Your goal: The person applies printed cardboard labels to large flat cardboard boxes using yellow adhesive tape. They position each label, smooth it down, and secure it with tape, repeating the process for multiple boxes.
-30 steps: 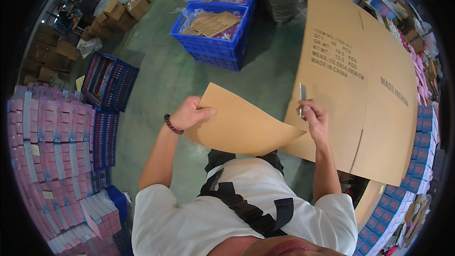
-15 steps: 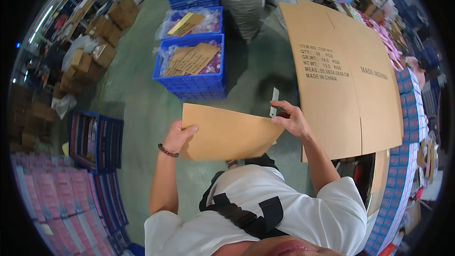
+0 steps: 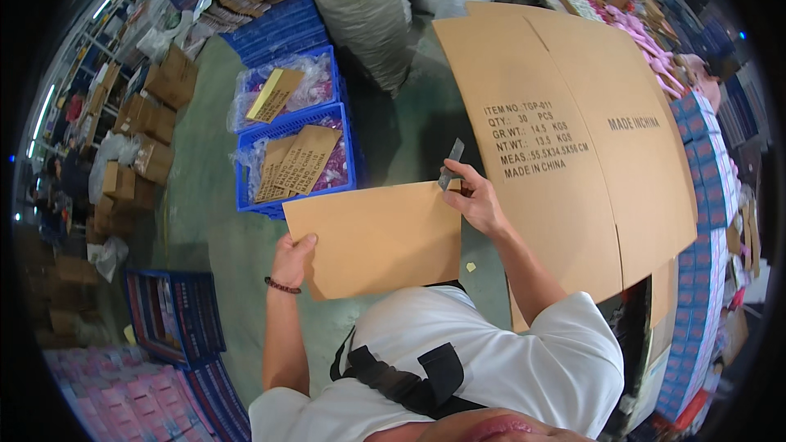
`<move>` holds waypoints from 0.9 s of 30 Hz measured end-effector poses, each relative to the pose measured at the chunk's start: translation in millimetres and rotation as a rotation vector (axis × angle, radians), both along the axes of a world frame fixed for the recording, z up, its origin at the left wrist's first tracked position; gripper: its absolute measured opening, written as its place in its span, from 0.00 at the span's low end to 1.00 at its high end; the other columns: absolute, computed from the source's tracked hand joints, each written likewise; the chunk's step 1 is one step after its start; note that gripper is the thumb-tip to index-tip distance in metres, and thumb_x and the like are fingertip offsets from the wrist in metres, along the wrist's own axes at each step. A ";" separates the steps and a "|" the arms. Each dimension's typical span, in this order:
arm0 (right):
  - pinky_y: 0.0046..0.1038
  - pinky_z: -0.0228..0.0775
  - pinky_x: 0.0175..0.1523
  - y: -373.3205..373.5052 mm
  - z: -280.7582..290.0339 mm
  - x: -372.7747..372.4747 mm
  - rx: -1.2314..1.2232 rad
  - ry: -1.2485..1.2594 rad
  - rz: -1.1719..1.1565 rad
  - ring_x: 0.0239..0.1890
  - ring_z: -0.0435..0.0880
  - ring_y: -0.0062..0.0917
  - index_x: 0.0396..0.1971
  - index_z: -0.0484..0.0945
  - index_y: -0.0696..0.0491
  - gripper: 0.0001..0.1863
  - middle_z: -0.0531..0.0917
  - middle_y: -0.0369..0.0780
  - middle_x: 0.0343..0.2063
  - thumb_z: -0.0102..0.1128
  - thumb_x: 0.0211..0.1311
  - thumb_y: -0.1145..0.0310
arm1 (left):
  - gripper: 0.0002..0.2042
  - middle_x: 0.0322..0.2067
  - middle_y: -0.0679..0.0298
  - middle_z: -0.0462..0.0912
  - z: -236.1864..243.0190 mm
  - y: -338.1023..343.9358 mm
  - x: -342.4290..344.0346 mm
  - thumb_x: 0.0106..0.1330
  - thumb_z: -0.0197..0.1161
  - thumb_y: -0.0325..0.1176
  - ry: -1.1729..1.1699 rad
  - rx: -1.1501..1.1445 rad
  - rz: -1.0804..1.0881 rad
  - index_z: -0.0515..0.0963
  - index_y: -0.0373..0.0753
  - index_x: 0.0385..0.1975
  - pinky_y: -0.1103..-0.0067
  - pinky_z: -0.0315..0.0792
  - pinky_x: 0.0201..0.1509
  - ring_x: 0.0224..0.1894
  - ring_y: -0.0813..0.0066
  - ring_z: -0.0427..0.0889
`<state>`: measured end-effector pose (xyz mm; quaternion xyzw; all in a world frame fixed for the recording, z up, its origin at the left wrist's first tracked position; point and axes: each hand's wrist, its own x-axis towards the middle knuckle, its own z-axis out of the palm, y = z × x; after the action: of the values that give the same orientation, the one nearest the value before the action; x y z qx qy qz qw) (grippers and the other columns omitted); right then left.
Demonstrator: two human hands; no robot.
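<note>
A plain brown cardboard sheet (image 3: 377, 241) is held out in front of my body. My left hand (image 3: 291, 263) grips its left edge, thumb on top and fingers behind it. At the sheet's upper right corner, my right hand (image 3: 478, 203) pinches a flat grey utility knife blade (image 3: 452, 162), which points up and away. The fingers are beside the sheet's edge; whether they also grip the cardboard I cannot tell. A small pale scrap (image 3: 471, 267) shows below the right hand, seemingly at floor level.
Large flattened printed cartons (image 3: 565, 221) lie stacked to my right. Ahead on the left stand blue plastic crates (image 3: 352, 147) with bagged goods and cardboard pieces. A big sack (image 3: 360, 16) stands behind them. Pink packages (image 3: 135, 401) and blue bins (image 3: 176, 311) are at the lower left.
The sheet has swung leftward and lies more level in view, its right edge now straight. The scrap by its lower right corner now shows apart from it. Both grips stay; the whole view has turned.
</note>
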<state>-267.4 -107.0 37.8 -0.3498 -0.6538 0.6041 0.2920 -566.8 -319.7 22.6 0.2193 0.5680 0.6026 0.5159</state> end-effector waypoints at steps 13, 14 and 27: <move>0.18 0.65 0.32 81.1 -71.4 -118.1 0.162 -0.337 0.200 0.26 0.70 0.13 0.53 0.69 0.58 0.25 0.75 0.35 0.31 0.57 0.51 0.77 | 0.13 0.36 0.66 0.80 -102.3 22.4 -48.2 0.61 0.61 0.31 -0.133 -0.291 0.368 0.75 0.33 0.43 0.81 0.73 0.42 0.36 0.81 0.78; 0.18 0.65 0.32 82.4 -75.9 -127.9 0.162 -0.347 0.216 0.25 0.70 0.13 0.54 0.69 0.58 0.25 0.75 0.34 0.29 0.57 0.51 0.77 | 0.12 0.36 0.66 0.80 -108.1 20.6 -53.9 0.61 0.61 0.31 -0.092 -0.311 0.373 0.76 0.33 0.42 0.81 0.73 0.42 0.36 0.81 0.77; 0.24 0.67 0.49 56.1 -102.7 -264.9 0.255 -0.428 0.547 0.44 0.75 0.26 0.55 0.68 0.61 0.27 0.76 0.44 0.46 0.55 0.51 0.78 | 0.12 0.23 0.69 0.79 -163.9 -41.3 -115.8 0.56 0.64 0.41 0.070 -0.360 0.561 0.79 0.37 0.27 0.80 0.70 0.30 0.25 0.83 0.75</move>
<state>-532.3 -50.9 -64.9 -0.2413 -0.8395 0.4866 0.0173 -682.5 -361.0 -141.3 -0.0197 0.7210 0.6032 0.3404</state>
